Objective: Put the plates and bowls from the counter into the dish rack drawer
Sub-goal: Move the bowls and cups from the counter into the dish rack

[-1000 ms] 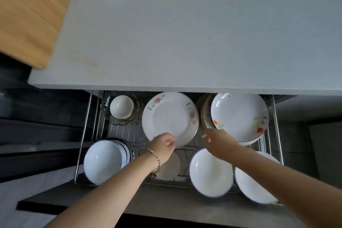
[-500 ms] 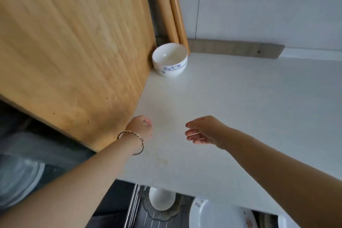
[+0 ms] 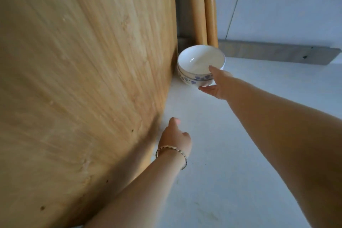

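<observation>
– Two bowls [image 3: 199,61], stacked: where do they stand, and what has changed for you in the last half second?

– They sit in the far corner of the tabletop [image 3: 222,172], just beside the upright wooden board [image 3: 83,89] and in front of two wooden rods [image 3: 200,5] leaning there. Earlier both your hands hovered over mid-tabletop, well short of the stack. Now your right hand [image 3: 216,83] has reached it, with the thumb [image 3: 212,69] on the near rim and the fingers [image 3: 206,89] at the foot, pinching the near wall. The drawer has dropped out of view.

– And the left hand, and the room to move?

– Your left hand [image 3: 175,137], with a bracelet [image 3: 172,151] at the wrist, hangs over the tabletop close to the board, fingers loosely curled, holding nothing. The board closes the left side. Rightward the tabletop stretches to the grey strip [image 3: 277,52] at the wall's foot.

– What is hard to read?

– The rods' lower ends are hidden behind the rim. Whether the stack touches the board, or has left the tabletop, cannot be told.
</observation>
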`<state>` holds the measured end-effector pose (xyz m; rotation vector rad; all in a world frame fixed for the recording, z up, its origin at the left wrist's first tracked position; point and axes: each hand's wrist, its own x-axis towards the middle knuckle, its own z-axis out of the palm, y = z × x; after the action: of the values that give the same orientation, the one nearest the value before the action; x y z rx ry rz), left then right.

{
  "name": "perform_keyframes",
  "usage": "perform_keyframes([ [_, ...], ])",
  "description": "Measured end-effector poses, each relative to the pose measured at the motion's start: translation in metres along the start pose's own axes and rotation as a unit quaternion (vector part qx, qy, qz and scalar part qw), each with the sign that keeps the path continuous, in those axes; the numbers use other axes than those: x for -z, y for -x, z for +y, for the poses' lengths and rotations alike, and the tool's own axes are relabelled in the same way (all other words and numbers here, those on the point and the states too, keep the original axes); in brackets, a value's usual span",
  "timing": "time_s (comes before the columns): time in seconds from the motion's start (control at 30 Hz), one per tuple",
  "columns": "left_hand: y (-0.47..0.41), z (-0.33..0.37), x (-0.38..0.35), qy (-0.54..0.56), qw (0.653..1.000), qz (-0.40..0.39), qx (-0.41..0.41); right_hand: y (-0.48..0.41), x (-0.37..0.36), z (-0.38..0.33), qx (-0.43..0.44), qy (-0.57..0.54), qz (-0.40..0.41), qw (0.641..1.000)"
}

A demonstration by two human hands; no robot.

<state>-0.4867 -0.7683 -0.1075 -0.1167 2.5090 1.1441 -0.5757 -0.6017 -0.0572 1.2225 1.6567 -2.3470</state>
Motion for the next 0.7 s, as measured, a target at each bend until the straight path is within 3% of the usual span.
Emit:
perform_keyframes([
  [0.23, 0.003, -0.01, 0.0, 0.026, 0.999, -0.026, 0.011, 0.009, -0.002, 0.015, 0.008, -0.036, 0.023, 0.999],
  [0.47, 0.012, 0.011, 0.003, 0.135, 0.989, -0.012, 0.064, 0.08, 0.078, 0.055, -0.009, -0.028, 0.014, 0.999],
  [0.57, 0.041, 0.03, 0.002, 0.132, 0.99, -0.001, 0.048, 0.118, 0.12, 0.072, -0.03, -0.019, 0.0, 0.999],
  [0.7, 0.109, 0.064, 0.0, 0.133, 0.977, -0.153, 0.062, 0.186, 0.175, 0.086, -0.049, 0.009, -0.025, 0.998],
])
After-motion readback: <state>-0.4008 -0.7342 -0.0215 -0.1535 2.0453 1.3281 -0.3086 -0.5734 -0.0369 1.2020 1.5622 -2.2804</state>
